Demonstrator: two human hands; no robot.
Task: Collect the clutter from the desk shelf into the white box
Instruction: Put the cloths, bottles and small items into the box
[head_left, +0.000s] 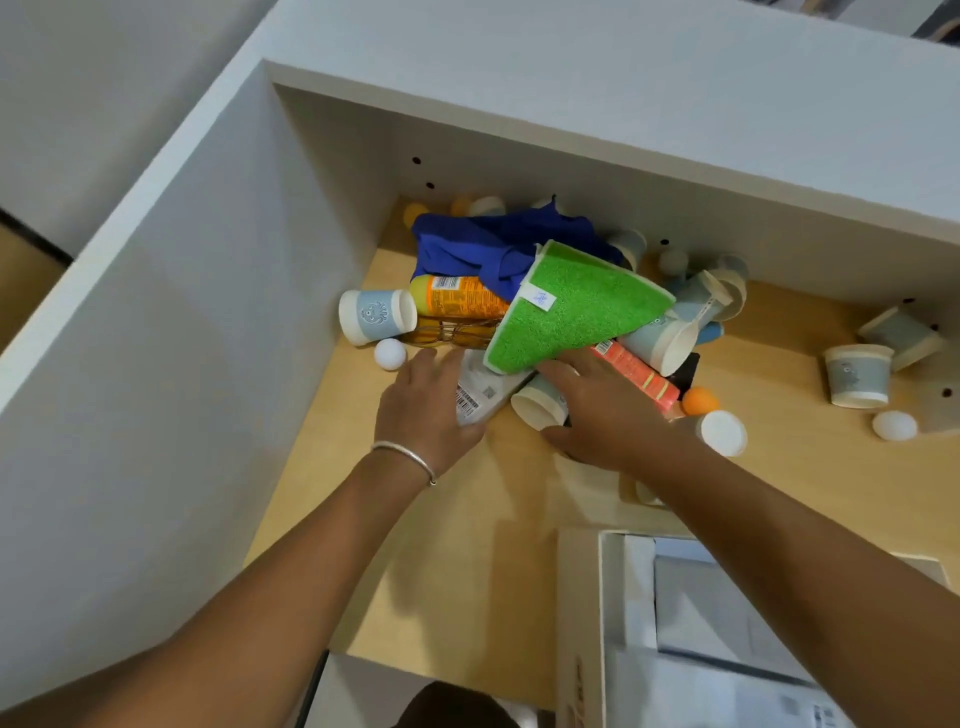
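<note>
A pile of clutter lies on the wooden desk shelf (467, 519): a green cloth (571, 312), a blue cloth (493, 239), an orange bottle (457, 296), a red tube (639, 374), several paper cups and small balls. My left hand (426, 400) reaches in with straight fingers and touches a white barcoded packet (480, 392). My right hand (602, 410) lies at the pile's front edge, with fingers and thumb curled around a paper cup on its side (537, 405). The white box (605, 597) stands at the lower right, papers inside.
A paper cup (374, 314) and a white ball (389, 354) lie left of the pile. An orange ball (700, 401) and a white lid (722, 431) sit by my right wrist. More cups (857, 374) and a white ball (894, 425) lie at the right. White walls enclose the shelf.
</note>
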